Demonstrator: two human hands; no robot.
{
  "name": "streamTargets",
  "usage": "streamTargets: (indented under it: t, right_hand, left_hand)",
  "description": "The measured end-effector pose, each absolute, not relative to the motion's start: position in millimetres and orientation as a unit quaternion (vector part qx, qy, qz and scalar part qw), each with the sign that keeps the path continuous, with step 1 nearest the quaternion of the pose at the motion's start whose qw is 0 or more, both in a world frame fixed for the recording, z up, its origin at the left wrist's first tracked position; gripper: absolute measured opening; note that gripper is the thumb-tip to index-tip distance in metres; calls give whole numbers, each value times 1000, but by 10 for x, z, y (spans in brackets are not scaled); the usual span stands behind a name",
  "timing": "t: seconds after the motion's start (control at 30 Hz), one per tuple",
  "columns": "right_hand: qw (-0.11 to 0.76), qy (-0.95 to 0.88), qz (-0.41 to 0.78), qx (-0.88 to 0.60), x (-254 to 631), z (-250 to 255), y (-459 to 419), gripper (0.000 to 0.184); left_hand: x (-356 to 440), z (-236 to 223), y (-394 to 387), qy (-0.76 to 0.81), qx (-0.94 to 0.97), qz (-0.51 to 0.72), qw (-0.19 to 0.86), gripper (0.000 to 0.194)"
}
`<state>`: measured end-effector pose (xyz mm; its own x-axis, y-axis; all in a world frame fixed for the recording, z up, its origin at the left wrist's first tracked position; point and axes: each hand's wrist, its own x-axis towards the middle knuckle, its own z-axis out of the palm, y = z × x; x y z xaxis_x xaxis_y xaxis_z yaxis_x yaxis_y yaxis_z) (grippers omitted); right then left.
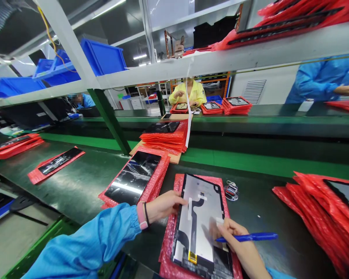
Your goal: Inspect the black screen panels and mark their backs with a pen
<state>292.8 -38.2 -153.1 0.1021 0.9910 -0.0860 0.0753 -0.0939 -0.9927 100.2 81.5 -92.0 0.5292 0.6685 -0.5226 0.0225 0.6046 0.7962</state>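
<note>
A tablet screen panel (203,217) lies back side up on red bubble wrap (165,248) in front of me. Its pale back carries a dark flex cable, white tape strips and a yellow patch. My left hand (167,205) grips the panel's left edge, fingertips at the white tape. In my right hand (235,236) is a blue pen (256,236), lying across the fingers over the panel's right side. Those fingertips also pinch a small whitish piece, blurred by motion.
Left of the panel, a glossy black screen (133,176) rests on bubble wrap. Behind stands a stack of red sleeves (165,137). A metal object (231,190) lies beside the panel, more red sleeves (317,217) at right. A person in yellow (189,93) sits across the bench.
</note>
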Motion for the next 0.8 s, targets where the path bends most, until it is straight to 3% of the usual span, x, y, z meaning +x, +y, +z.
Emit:
streamTargets:
  t: [0.17, 0.3, 0.43, 0.57, 0.67, 0.8]
  right_hand:
    - [504, -450, 485, -555, 2976, -1596, -383, 52]
    - [550, -437, 445, -556, 3204, -1474, -458, 42]
    - [652, -410, 342, -538, 3453, -1146, -489, 32]
    - [731, -390, 257, -498, 3536, -826, -446, 35]
    - [684, -401, 241, -560, 3531, -694, -428, 35]
    - [596, -461, 316, -577, 3475, -579, -446, 37]
  left_hand:
    - [1199, -988, 681, 410, 398, 243, 784, 45]
    - [1218, -914, 678, 393, 414, 303, 764, 62]
    - [1232, -651, 687, 355, 447, 346, 744, 52]
    - [1254, -433, 662, 312, 485, 395, 715, 42]
    - [1244, -331, 647, 289, 499, 436, 691, 43]
    - [1214, -211, 647, 279, 489, 472, 678, 52]
